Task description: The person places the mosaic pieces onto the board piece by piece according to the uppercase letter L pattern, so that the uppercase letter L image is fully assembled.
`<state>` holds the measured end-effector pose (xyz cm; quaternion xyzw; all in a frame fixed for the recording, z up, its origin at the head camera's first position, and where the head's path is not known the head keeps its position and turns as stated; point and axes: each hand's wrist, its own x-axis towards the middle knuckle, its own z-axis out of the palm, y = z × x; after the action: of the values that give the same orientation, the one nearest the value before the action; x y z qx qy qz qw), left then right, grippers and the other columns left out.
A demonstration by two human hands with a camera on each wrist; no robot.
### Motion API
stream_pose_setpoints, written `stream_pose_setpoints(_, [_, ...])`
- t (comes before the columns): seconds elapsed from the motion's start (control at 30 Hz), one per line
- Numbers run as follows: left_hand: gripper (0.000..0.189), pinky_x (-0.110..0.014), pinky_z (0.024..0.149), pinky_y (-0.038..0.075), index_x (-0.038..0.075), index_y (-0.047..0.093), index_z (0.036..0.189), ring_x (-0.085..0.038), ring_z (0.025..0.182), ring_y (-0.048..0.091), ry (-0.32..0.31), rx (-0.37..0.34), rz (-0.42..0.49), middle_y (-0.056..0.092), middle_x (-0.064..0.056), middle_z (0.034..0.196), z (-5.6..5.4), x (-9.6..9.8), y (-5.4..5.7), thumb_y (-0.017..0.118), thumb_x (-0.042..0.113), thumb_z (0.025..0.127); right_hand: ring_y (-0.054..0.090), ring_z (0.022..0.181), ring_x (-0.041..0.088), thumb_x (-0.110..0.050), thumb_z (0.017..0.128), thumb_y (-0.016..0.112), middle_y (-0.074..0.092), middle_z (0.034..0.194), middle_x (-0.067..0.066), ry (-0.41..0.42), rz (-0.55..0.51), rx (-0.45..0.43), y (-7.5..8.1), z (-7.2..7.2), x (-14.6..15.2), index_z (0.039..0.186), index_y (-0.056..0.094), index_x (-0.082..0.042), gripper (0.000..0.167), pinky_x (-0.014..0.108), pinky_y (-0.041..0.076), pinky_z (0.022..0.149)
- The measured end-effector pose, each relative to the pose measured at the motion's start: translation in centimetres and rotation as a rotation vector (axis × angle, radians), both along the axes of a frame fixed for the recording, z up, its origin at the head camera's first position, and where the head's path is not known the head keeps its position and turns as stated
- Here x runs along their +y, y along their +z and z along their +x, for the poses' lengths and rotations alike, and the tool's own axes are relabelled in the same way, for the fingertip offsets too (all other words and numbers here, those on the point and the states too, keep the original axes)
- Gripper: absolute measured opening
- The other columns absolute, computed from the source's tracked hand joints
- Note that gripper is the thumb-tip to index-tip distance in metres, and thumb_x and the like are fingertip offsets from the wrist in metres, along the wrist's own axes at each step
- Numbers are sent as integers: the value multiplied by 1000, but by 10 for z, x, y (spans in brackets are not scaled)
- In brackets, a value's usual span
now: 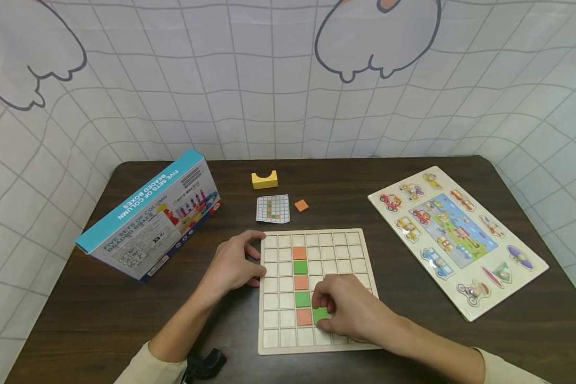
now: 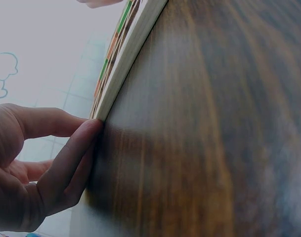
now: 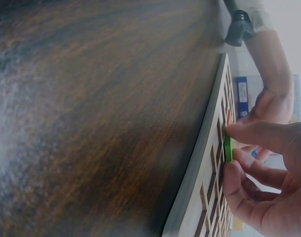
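Observation:
A light wooden grid board (image 1: 272,320) lies on the dark table, with a column of alternating orange and green square tiles set in its cells. My left hand (image 1: 234,264) touches the board's left edge near the far corner, thumb and fingers spread along it. In the left wrist view its fingertips (image 2: 95,124) meet the board's side. Over the near part of the grid, my right hand (image 1: 352,309) pinches a green square tile (image 1: 320,313) just right of the lowest orange tile (image 1: 304,317). Seen from the right wrist, this green tile (image 3: 228,148) sits between thumb and fingers at the board's surface.
Beyond the board lie a small pattern card (image 1: 272,208), a loose orange tile (image 1: 301,205) and a yellow notched block (image 1: 264,180). A blue and white box (image 1: 158,218) stands at left. A wooden picture puzzle (image 1: 456,240) lies at right.

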<state>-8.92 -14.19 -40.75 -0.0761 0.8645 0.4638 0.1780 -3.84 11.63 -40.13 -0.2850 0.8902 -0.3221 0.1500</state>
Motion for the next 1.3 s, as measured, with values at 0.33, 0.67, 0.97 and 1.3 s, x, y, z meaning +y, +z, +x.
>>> stream_pose_setpoints(0.33, [72, -33, 52, 64, 14, 60, 142, -20, 60, 68, -1, 8, 8, 62, -16, 105, 0, 0, -1, 80, -7, 76, 49, 66, 0, -6, 67, 92, 57, 72, -9, -5, 4, 10, -2, 0, -1, 79, 68, -16, 28, 17, 48, 60])
stream_pose_setpoints(0.67, [72, -33, 52, 64, 14, 60, 142, -21, 61, 68, 0, 5, -1, 62, -16, 105, 1, 0, 1, 80, -7, 76, 52, 66, 0, -8, 70, 92, 59, 73, -9, 5, -5, -14, -1, -1, -1, 82, 69, -16, 27, 17, 49, 61])
stream_pose_setpoints(0.97, [72, -33, 52, 64, 15, 60, 142, -21, 60, 68, 1, 3, 0, 62, -16, 106, 1, 0, 1, 81, -6, 76, 53, 65, -2, -7, 72, 89, 64, 75, -8, -5, -10, -31, 3, -8, 0, 84, 72, -16, 23, 17, 50, 61])
stream_pose_setpoints(1.3, [71, -33, 52, 64, 15, 60, 141, -21, 61, 68, -1, -4, -4, 62, -16, 106, 1, 0, 1, 81, -6, 77, 58, 69, 3, -8, 76, 89, 64, 75, -10, -71, -25, -89, 7, -25, 3, 89, 74, -17, 22, 20, 52, 65])
